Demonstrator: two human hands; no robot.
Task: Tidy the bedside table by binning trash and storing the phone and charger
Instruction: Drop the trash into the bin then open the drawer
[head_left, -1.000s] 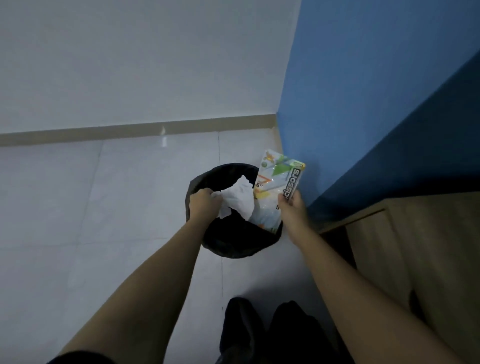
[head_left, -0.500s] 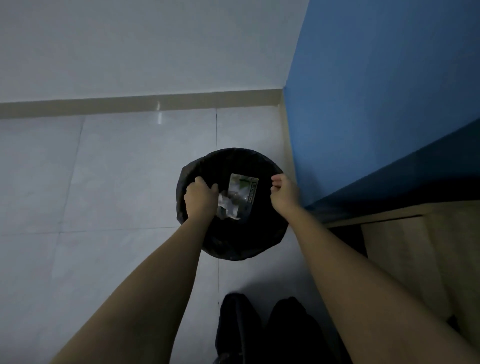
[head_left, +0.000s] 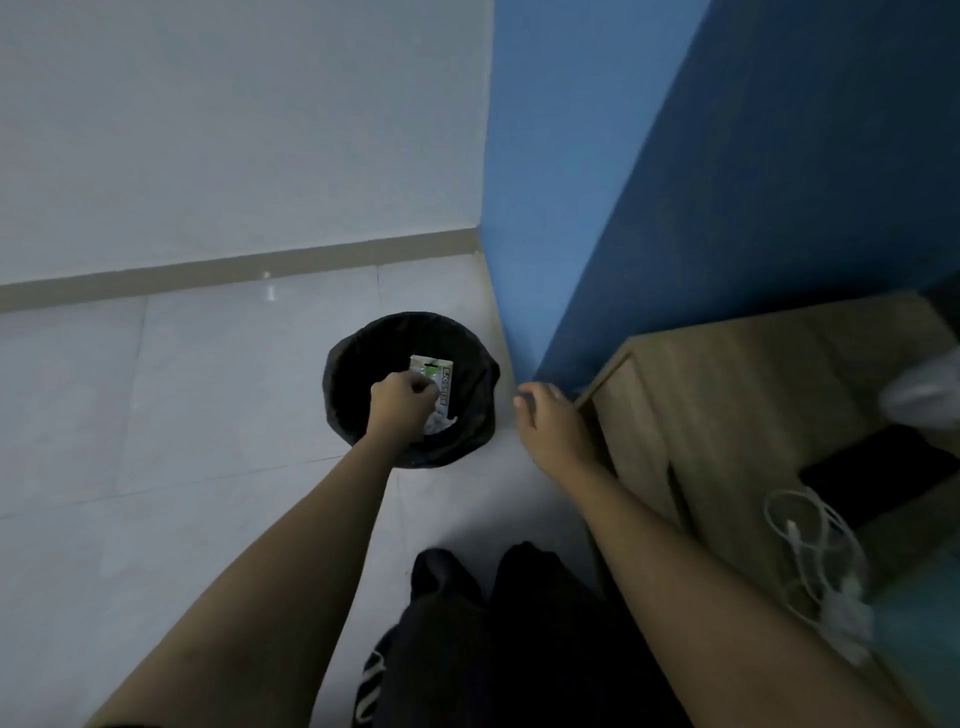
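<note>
A black bin (head_left: 353, 364) stands on the tiled floor by the blue wall corner. Inside it lie a scissors package (head_left: 439, 375) and crumpled white tissue (head_left: 440, 423). My left hand (head_left: 400, 402) hovers over the bin's mouth with its fingers curled and nothing visibly held. My right hand (head_left: 545, 421) is outside the bin, near the corner of the wooden bedside table (head_left: 727, 395), fingers loosely apart and empty. On the table lie a black phone (head_left: 878, 475) and a coiled white charger cable (head_left: 815, 540) with its plug (head_left: 847, 610).
A blurred white object (head_left: 924, 392) sits at the table's far right edge. The blue wall (head_left: 675, 182) rises behind the table and the white wall (head_left: 234, 130) behind the bin. My dark-trousered legs (head_left: 493, 639) are at the bottom, between bin and table.
The package and tissue have dropped from my hands into the bin. My right hand has drawn back right toward the table. The view has swung right, revealing the phone and charger.
</note>
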